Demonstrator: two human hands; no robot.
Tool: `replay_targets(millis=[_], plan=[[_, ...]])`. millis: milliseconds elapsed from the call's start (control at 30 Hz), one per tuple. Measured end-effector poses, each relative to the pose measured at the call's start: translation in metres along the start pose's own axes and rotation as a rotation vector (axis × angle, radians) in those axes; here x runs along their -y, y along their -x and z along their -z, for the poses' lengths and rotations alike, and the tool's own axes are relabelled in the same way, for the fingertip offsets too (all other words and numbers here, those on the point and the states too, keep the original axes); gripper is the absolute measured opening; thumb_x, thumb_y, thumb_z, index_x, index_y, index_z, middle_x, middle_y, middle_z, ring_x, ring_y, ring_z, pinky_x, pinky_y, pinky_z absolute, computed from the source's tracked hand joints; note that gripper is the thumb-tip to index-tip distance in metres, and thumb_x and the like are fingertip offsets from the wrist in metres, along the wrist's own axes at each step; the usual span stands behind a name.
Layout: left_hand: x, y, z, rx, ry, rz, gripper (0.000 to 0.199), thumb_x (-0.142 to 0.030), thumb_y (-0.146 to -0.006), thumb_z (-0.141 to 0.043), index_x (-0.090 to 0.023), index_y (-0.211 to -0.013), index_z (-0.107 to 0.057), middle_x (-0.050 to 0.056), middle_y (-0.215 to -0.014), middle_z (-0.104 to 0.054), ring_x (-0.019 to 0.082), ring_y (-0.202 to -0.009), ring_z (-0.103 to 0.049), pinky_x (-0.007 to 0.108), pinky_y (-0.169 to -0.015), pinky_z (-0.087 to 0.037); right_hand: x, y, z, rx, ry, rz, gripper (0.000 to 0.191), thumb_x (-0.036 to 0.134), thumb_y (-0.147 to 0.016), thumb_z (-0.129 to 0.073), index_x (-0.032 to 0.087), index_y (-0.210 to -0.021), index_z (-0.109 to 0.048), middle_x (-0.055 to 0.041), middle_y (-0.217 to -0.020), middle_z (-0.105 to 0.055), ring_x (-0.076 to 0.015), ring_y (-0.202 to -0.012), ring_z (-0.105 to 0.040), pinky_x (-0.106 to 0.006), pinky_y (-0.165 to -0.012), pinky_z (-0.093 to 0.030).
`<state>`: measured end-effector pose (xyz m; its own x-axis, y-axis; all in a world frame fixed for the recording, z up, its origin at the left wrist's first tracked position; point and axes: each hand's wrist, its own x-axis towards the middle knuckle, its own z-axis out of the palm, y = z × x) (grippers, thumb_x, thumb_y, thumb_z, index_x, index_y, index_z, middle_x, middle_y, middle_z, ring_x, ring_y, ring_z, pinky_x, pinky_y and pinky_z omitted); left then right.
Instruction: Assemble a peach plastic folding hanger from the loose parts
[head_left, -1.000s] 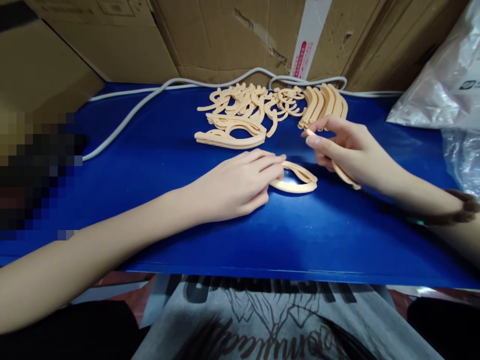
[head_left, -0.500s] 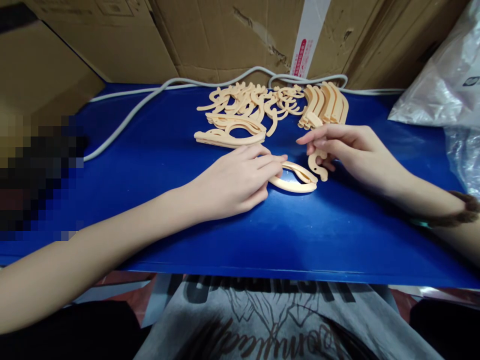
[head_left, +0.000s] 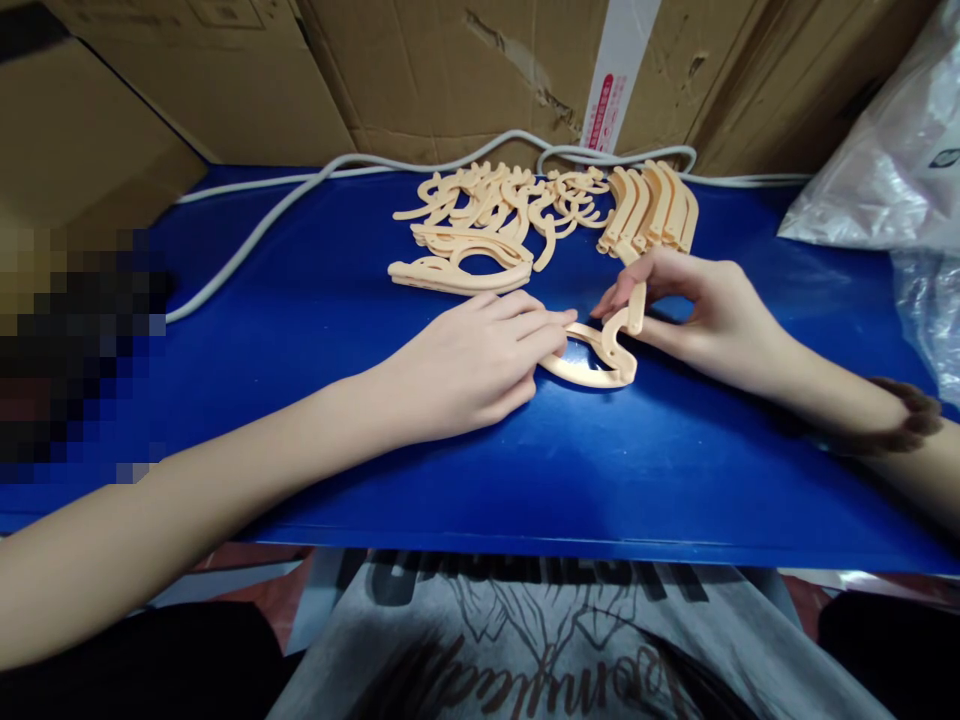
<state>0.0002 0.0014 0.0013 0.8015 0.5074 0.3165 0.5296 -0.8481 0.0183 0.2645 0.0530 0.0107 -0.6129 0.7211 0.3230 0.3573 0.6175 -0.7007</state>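
My left hand (head_left: 480,365) grips the left end of a cream curved plastic frame (head_left: 589,375) lying on the blue table (head_left: 480,490). My right hand (head_left: 697,300) pinches a cream hook piece (head_left: 616,335), whose curved lower end touches the right end of the frame. Behind my left hand lie stacked cream frames (head_left: 461,275). Farther back is a heap of loose hook pieces (head_left: 487,200), and to its right stands a row of curved arm pieces (head_left: 652,205).
A white cable (head_left: 277,215) runs along the back of the table. Cardboard boxes (head_left: 450,80) stand behind it. Clear plastic bags (head_left: 862,180) are at the right, and a dark, pixelated area covers the left.
My right hand has turned the hook piece and brought it left and down onto the right end of the frame. My left hand has stayed in place.
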Motion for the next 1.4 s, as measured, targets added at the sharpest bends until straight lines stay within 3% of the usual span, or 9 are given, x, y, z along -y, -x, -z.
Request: replay_targets(millis=[133,333,467,600,700,833,1000,1167,1400], plan=[[-0.0001,0.0002,0.0005,-0.008,-0.029,0.002,0.03,-0.012,-0.101,-0.045,-0.007,-0.117,-0.069,0.015,-0.139,-0.071,0.03,-0.121,-0.067,0.045,-0.107,-0.055,0.001,0.0038,-0.0011,0.041,0.175,0.059,0.026,0.048,-0.096,-0.068,0.022,-0.101,-0.067,-0.0047,-0.096,-0.075,-0.0213,-0.083,-0.07,-0.035,-0.072,-0.051],[0.0,0.0008,0.0007,0.008,-0.024,-0.011,0.029,-0.012,-0.101,-0.045,-0.008,-0.118,-0.069,0.014,-0.143,-0.069,0.029,-0.123,-0.067,0.044,-0.108,-0.054,0.0065,0.0089,-0.0016,-0.04,0.222,0.137,0.03,0.045,-0.108,-0.049,0.023,-0.099,-0.066,-0.0001,-0.08,-0.075,-0.0154,-0.069,-0.068,-0.032,-0.068,-0.049],[-0.0004,0.0007,0.0001,0.003,-0.03,-0.02,0.029,-0.012,-0.102,-0.046,-0.007,-0.119,-0.069,0.014,-0.143,-0.069,0.03,-0.124,-0.066,0.044,-0.108,-0.054,0.0074,0.01,-0.0029,-0.11,0.244,0.082,0.043,0.051,-0.11,-0.043,0.024,-0.095,-0.073,0.0011,-0.068,-0.071,-0.0144,-0.059,-0.065,-0.031,-0.063,-0.049],[-0.0004,0.0004,0.0012,0.005,-0.029,-0.025,0.028,-0.013,-0.103,-0.046,-0.007,-0.117,-0.069,0.015,-0.144,-0.069,0.03,-0.123,-0.066,0.044,-0.108,-0.053,0.0043,0.0083,-0.0048,-0.087,0.314,0.074,0.054,0.058,-0.11,-0.036,0.024,-0.102,-0.078,-0.0042,-0.081,-0.077,-0.018,-0.071,-0.07,-0.033,-0.068,-0.051],[-0.0002,0.0003,0.0022,0.013,-0.024,-0.024,0.028,-0.012,-0.103,-0.045,-0.007,-0.117,-0.069,0.016,-0.144,-0.068,0.03,-0.124,-0.066,0.044,-0.108,-0.053,0.003,0.0064,-0.0058,-0.056,0.346,0.099,0.055,0.058,-0.11,-0.037,0.023,-0.105,-0.078,-0.0081,-0.099,-0.079,-0.0224,-0.087,-0.073,-0.037,-0.079,-0.054],[-0.0002,0.0001,0.0025,0.03,-0.028,-0.018,0.028,-0.012,-0.103,-0.045,-0.008,-0.116,-0.069,0.017,-0.145,-0.067,0.03,-0.125,-0.065,0.045,-0.109,-0.052,0.0042,0.0055,-0.0062,-0.026,0.326,0.053,0.05,0.06,-0.108,-0.039,0.027,-0.101,-0.076,-0.0075,-0.104,-0.079,-0.0245,-0.092,-0.073,-0.039,-0.086,-0.053],[-0.0008,0.0,0.0027,0.046,-0.033,-0.012,0.029,-0.013,-0.103,-0.046,-0.008,-0.121,-0.069,0.017,-0.146,-0.067,0.028,-0.126,-0.064,0.044,-0.109,-0.051,0.0004,0.0054,-0.007,-0.034,0.274,0.034,0.05,0.064,-0.106,-0.041,0.026,-0.086,-0.066,-0.0083,-0.099,-0.077,-0.0242,-0.084,-0.071,-0.04,-0.08,-0.052],[-0.0012,0.0005,0.0023,0.042,-0.043,-0.016,0.031,-0.013,-0.104,-0.044,-0.008,-0.123,-0.068,0.017,-0.146,-0.067,0.028,-0.127,-0.064,0.043,-0.11,-0.051,-0.0021,0.0037,-0.0079,-0.06,0.303,0.105,0.042,0.051,-0.107,-0.046,0.025,-0.076,-0.054,-0.0083,-0.105,-0.074,-0.0219,-0.083,-0.069,-0.038,-0.079,-0.051],[-0.0013,0.0007,0.0019,0.029,-0.058,-0.024,0.032,-0.013,-0.104,-0.044,-0.007,-0.124,-0.068,0.017,-0.142,-0.069,0.03,-0.124,-0.065,0.043,-0.107,-0.052,0.0023,0.0037,-0.0067,-0.019,0.322,0.108,0.046,0.058,-0.106,-0.046,0.025,-0.075,-0.059,-0.0056,-0.089,-0.074,-0.0205,-0.072,-0.064,-0.036,-0.068,-0.045]])
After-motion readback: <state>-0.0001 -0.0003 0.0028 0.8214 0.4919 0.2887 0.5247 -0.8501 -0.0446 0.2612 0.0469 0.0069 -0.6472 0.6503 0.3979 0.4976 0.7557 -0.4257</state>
